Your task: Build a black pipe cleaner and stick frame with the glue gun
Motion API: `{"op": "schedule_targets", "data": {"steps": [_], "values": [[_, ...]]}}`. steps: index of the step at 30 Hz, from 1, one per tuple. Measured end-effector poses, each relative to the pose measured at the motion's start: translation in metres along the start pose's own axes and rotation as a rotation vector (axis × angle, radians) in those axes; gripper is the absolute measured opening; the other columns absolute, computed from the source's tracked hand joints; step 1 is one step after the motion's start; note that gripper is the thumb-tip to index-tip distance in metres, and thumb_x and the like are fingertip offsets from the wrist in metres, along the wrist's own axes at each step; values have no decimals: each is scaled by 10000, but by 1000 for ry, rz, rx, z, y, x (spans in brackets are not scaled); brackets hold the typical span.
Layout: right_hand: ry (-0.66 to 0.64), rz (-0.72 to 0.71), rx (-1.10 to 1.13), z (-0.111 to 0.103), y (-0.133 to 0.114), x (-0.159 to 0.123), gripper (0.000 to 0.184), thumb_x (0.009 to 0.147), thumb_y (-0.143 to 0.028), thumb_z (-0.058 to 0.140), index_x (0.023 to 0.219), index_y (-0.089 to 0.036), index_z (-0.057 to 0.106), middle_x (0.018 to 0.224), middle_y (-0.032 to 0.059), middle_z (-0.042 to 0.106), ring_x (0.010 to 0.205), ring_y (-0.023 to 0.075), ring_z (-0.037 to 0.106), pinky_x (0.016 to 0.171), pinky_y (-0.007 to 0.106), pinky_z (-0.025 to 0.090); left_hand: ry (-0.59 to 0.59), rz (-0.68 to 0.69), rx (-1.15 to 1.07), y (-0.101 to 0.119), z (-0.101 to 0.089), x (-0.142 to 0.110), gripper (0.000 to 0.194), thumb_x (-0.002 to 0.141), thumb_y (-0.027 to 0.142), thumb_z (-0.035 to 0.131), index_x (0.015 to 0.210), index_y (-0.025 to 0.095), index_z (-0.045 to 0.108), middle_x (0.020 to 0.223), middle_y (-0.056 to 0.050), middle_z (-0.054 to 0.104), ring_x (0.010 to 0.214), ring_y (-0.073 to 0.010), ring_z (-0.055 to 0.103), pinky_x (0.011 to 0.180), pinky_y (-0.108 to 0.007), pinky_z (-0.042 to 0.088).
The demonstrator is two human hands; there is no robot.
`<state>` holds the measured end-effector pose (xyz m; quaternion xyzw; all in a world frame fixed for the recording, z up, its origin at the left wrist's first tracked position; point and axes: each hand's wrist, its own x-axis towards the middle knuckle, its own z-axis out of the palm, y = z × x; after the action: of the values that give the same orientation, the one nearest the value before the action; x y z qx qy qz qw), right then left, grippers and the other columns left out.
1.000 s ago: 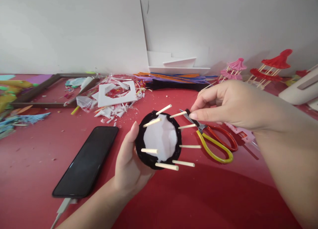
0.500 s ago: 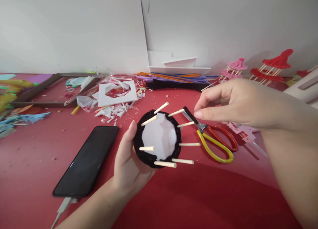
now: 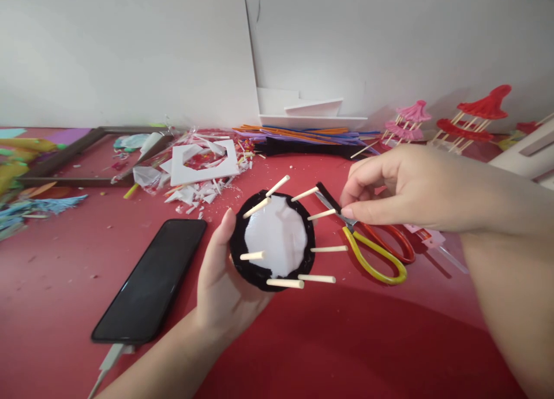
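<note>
Black felt disc [image 3: 272,243] with a white paper centre and short wooden pegs [image 3: 322,278] standing out of it, cupped from below and behind in the left hand [image 3: 223,289], thumb lying along its near-left rim. Right hand [image 3: 407,183] just right of the disc, fingers curled, thumb and forefinger pinched close over the blades of the scissors [image 3: 372,243]; cannot tell whether touching a peg or the blades. Scissors flat on the worktop beneath that hand, red and yellow loops pointing right. Left of the left hand, a dark phone [image 3: 151,281] face up, cable at its near end. Beyond both hands: white card scraps [image 3: 203,162], a dark frame [image 3: 64,160], a bundle of coloured sticks [image 3: 303,136], small pink and red paper pagodas [image 3: 471,119]. Red worktop [image 3: 324,347], plain white wall behind.
</note>
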<state>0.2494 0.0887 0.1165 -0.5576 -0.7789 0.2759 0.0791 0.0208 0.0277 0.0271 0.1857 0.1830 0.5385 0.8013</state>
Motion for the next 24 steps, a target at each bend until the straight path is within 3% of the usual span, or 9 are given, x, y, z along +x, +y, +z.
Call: {"op": "schedule_targets", "data": {"steps": [6,12,17,24], "values": [[25,30,18,-1,-1,-1,93,744,-363,731,725,-273,734,556,-49,585,417,80,440,435,270,287,11,-8,20,1,0,0,307,853,436,713,1044,211,797,1074,4,797,912,-227,777,847,-282,624],[36,13,27,-1,3,-1,149,744,-411,748,744,-263,741,574,-27,605,422,87,443,429,281,277,29,-18,-6,0,-4,-1,324,886,460,671,1085,228,777,1115,-3,789,1039,-262,747,1020,-381,554],[37,5,32,1,2,-1,199,739,-461,745,736,-262,734,548,-30,591,407,89,443,419,285,295,12,-21,-8,1,-3,-1,326,881,452,676,1083,218,780,1121,-1,787,1007,-242,757,938,-319,596],[39,15,44,2,-2,-1,109,725,-370,740,711,-264,721,507,-56,554,391,77,432,417,274,301,16,-6,-7,0,-1,-3,340,889,456,665,1101,214,775,1126,-7,784,1008,-240,757,900,-307,611]]}}
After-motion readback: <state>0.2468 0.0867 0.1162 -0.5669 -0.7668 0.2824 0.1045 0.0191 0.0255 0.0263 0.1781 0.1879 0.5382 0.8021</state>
